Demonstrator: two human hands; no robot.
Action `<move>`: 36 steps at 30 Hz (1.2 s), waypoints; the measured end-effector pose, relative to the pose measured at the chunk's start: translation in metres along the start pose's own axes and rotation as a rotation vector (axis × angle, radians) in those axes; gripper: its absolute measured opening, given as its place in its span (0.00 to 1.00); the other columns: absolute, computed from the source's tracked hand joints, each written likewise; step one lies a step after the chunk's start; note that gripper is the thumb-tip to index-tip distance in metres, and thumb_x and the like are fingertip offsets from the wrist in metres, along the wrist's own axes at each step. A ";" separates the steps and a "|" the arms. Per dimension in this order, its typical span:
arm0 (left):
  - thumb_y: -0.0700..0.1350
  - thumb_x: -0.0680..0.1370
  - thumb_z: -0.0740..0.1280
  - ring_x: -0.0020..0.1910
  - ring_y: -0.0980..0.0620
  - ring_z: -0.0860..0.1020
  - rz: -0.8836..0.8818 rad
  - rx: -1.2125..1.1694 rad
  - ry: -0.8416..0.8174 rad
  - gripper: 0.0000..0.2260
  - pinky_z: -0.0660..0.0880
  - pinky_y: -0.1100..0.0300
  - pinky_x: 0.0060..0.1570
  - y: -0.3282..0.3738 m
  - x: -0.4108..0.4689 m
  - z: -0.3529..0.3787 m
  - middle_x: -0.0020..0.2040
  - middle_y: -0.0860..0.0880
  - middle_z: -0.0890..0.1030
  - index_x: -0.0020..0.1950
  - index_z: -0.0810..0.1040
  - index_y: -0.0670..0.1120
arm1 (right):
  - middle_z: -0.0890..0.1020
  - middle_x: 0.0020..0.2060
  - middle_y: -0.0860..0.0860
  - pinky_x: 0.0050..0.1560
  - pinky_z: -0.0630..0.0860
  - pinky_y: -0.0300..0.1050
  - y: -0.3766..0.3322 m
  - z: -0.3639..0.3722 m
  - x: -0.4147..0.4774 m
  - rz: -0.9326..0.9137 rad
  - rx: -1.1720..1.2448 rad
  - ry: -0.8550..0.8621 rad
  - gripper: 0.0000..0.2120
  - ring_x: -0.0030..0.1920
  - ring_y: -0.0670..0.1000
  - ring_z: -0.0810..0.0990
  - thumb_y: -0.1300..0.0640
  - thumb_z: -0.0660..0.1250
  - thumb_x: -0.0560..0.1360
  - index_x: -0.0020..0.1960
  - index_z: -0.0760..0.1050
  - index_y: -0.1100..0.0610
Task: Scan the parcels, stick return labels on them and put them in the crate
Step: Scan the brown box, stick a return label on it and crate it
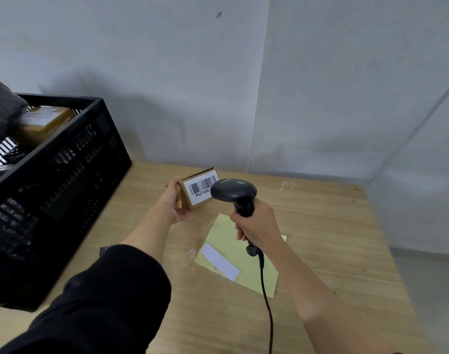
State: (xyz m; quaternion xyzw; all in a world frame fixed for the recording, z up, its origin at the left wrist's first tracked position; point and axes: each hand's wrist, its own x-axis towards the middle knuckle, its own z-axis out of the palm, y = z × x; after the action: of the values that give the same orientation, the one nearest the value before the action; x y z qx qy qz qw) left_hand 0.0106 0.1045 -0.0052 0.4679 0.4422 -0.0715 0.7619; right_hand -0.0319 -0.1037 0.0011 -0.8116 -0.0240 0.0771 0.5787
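Scan step: parcel presented to scanner.
Head view: left grip curls round the small brown parcel, held above the counter at centre, with its barcode facing up. Right grip is closed round the scanner handle; the parcel lies at 10 o'clock from it. Crate at 9 o'clock of the parcel, label sheet at 5.

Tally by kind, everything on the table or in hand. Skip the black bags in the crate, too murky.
Cardboard parcels: 2 (held parcel in left hand, second parcel in crate)
Scanner: 1 (in right hand)
Crate: 1
Yellow backing sheet: 1
White label: 1 (on the sheet)
Total: 6
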 end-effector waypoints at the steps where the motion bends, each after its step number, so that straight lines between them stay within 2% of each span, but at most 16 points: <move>1: 0.61 0.71 0.69 0.44 0.44 0.78 0.002 -0.001 0.002 0.22 0.78 0.49 0.48 0.000 0.000 0.001 0.45 0.43 0.79 0.50 0.73 0.43 | 0.75 0.20 0.51 0.23 0.71 0.41 0.000 -0.001 -0.001 -0.005 -0.011 0.001 0.06 0.20 0.53 0.78 0.56 0.64 0.60 0.34 0.70 0.58; 4: 0.60 0.72 0.69 0.44 0.44 0.78 0.019 0.001 0.004 0.20 0.77 0.49 0.51 0.000 -0.001 0.002 0.43 0.45 0.78 0.50 0.74 0.44 | 0.75 0.18 0.53 0.24 0.72 0.42 0.000 -0.001 -0.003 -0.020 -0.059 -0.008 0.06 0.19 0.52 0.77 0.56 0.63 0.60 0.34 0.70 0.57; 7: 0.60 0.73 0.69 0.40 0.45 0.77 0.016 -0.012 -0.002 0.19 0.77 0.49 0.46 0.001 -0.002 0.004 0.42 0.44 0.78 0.44 0.74 0.44 | 0.76 0.18 0.54 0.24 0.72 0.42 -0.002 -0.003 -0.005 -0.023 -0.087 -0.011 0.05 0.18 0.49 0.75 0.56 0.63 0.61 0.33 0.70 0.57; 9: 0.60 0.73 0.69 0.39 0.46 0.77 0.009 -0.015 -0.003 0.19 0.76 0.50 0.44 0.001 -0.003 0.005 0.41 0.44 0.78 0.43 0.74 0.43 | 0.76 0.18 0.54 0.25 0.72 0.42 -0.002 -0.005 -0.006 -0.017 -0.085 0.003 0.05 0.17 0.48 0.75 0.56 0.63 0.61 0.34 0.70 0.58; 15: 0.61 0.73 0.68 0.40 0.45 0.77 0.009 -0.014 -0.010 0.21 0.75 0.51 0.33 0.001 -0.002 0.002 0.43 0.44 0.79 0.53 0.75 0.44 | 0.77 0.19 0.54 0.24 0.72 0.42 0.000 -0.012 -0.008 0.004 -0.100 0.011 0.04 0.17 0.48 0.74 0.58 0.64 0.62 0.34 0.71 0.58; 18: 0.61 0.73 0.68 0.39 0.45 0.77 -0.003 -0.016 -0.003 0.21 0.74 0.51 0.31 0.003 -0.003 0.002 0.42 0.43 0.78 0.49 0.74 0.44 | 0.76 0.19 0.54 0.24 0.71 0.41 0.000 -0.011 -0.008 0.003 -0.077 0.018 0.05 0.18 0.49 0.75 0.57 0.63 0.61 0.34 0.70 0.58; 20: 0.61 0.72 0.69 0.39 0.44 0.77 -0.015 -0.020 0.012 0.22 0.74 0.50 0.31 0.005 -0.004 0.002 0.42 0.42 0.77 0.47 0.72 0.43 | 0.75 0.20 0.53 0.24 0.72 0.42 0.000 -0.010 -0.008 -0.002 -0.045 0.026 0.05 0.19 0.51 0.76 0.57 0.63 0.60 0.34 0.70 0.58; 25: 0.62 0.72 0.69 0.41 0.45 0.77 -0.005 -0.021 0.022 0.25 0.75 0.50 0.39 0.010 -0.002 -0.001 0.43 0.43 0.77 0.57 0.73 0.44 | 0.75 0.21 0.54 0.23 0.70 0.42 -0.002 -0.006 -0.005 -0.015 -0.016 0.030 0.05 0.19 0.52 0.76 0.57 0.63 0.60 0.34 0.69 0.57; 29: 0.62 0.72 0.69 0.50 0.43 0.77 0.003 -0.018 0.013 0.27 0.75 0.49 0.41 0.014 -0.002 -0.001 0.46 0.41 0.77 0.60 0.72 0.43 | 0.75 0.20 0.54 0.23 0.71 0.42 -0.003 -0.003 -0.003 -0.032 -0.045 0.001 0.04 0.18 0.50 0.75 0.59 0.64 0.62 0.35 0.69 0.57; 31: 0.62 0.71 0.69 0.53 0.42 0.78 0.004 -0.024 0.010 0.29 0.76 0.49 0.43 0.015 -0.001 -0.002 0.52 0.40 0.78 0.63 0.72 0.42 | 0.76 0.19 0.54 0.22 0.71 0.42 -0.002 -0.001 -0.002 -0.032 -0.049 -0.002 0.03 0.17 0.49 0.75 0.59 0.64 0.63 0.35 0.70 0.57; 36: 0.62 0.70 0.70 0.52 0.42 0.78 0.017 -0.031 0.021 0.30 0.77 0.49 0.43 0.016 0.000 -0.004 0.54 0.40 0.78 0.63 0.72 0.43 | 0.76 0.20 0.53 0.22 0.70 0.41 0.002 -0.001 -0.001 -0.006 0.043 -0.013 0.05 0.19 0.54 0.77 0.59 0.64 0.61 0.37 0.70 0.57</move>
State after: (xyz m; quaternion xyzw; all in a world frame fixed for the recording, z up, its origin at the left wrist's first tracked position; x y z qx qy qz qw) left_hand 0.0164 0.1165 0.0049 0.4606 0.4470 -0.0534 0.7650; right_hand -0.0325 -0.1049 -0.0006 -0.7984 -0.0285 0.0810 0.5959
